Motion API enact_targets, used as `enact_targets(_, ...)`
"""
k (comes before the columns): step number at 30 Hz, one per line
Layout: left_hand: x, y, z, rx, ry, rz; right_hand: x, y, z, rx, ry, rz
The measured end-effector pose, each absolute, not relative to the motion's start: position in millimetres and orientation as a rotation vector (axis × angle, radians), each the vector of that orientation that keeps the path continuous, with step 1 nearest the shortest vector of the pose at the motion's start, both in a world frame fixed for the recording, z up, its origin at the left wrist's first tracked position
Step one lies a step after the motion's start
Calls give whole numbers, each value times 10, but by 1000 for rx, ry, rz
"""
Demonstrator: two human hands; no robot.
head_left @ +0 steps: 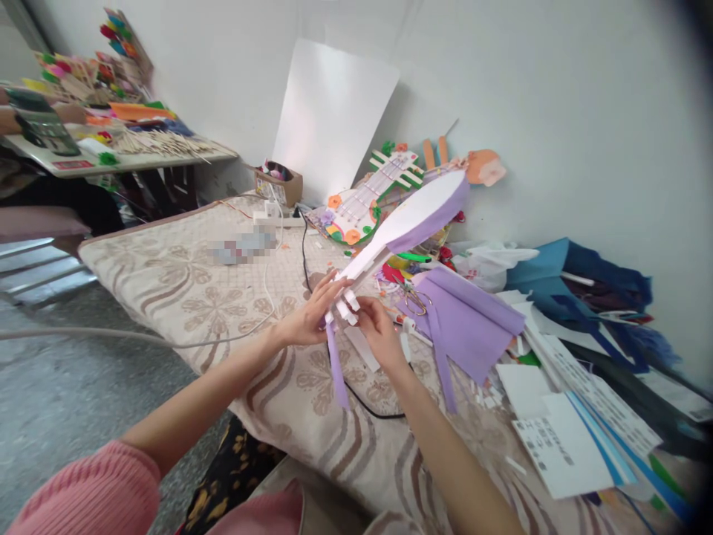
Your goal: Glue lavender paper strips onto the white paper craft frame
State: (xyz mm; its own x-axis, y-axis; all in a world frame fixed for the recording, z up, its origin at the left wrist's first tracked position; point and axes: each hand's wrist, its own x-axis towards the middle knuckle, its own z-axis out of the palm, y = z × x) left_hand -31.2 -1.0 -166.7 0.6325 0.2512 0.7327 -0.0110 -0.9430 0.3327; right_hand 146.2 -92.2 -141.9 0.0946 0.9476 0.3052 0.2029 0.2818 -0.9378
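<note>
My left hand (312,316) is closed round the narrow neck end of a white cardboard model lute (415,215), whose rounded body points up and away to the right. Purple material covers the body's side edge. Short white pegs (346,306) stick out at the near end, where my right hand (382,331) pinches with bent fingers; the exact contact is partly hidden. From that end a purple strip (336,368) dangles over the tablecloth. To the right of my right hand lie scissors (415,299) and a purple sheet (468,323).
A decorated craft guitar (368,197) leans near the wall, beside a white board (334,111). White and blue sheets (562,446) and a blue bag (573,279) lie right. A white cable (270,282) crosses the tablecloth (183,286). Another person's arm (8,120) shows far left.
</note>
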Motion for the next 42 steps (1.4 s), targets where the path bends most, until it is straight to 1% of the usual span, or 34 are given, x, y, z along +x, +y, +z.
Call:
enact_targets(4, -311, -12, -1619, 2547, 244, 1174, 1428, -785, -1335, -1120, -1267, 765)
enact_targets(10, -359, -31, -1433, 2501, 292, 1126, 1429, -703, -1171, -1078, -1179, 847)
enact_targets(17, -383, -90, -1329, 2351, 358, 1051, 1470, -698, -1190, -1035, -1134, 873)
enact_targets(20, -373, -96, -1321, 2326, 364, 1065, 1503, -807, -1157, -1070, -1201, 735)
enact_targets(23, -365, -83, -1310, 2292, 353, 1085, 1549, -1003, -1074, -1068, -1359, 433)
enact_targets(25, -360, -69, -1307, 2274, 338, 1081, 1565, -1128, -1018, -991, -1544, 236)
enact_targets(28, -353, -49, -1308, 2259, 332, 1050, 1540, -1229, -976, -972, -1746, 26)
enact_targets(31, -353, -33, -1303, 2246, 343, 1041, 1489, -1227, -1005, -933, -1801, -61)
enact_targets(35, -377, -9, -1270, 2213, 329, 1054, 1463, -1194, -1119, -799, -1929, -96)
enact_targets(42, -423, 57, -1260, 2154, 306, 1043, 1495, -1244, -1294, -780, -2074, -153)
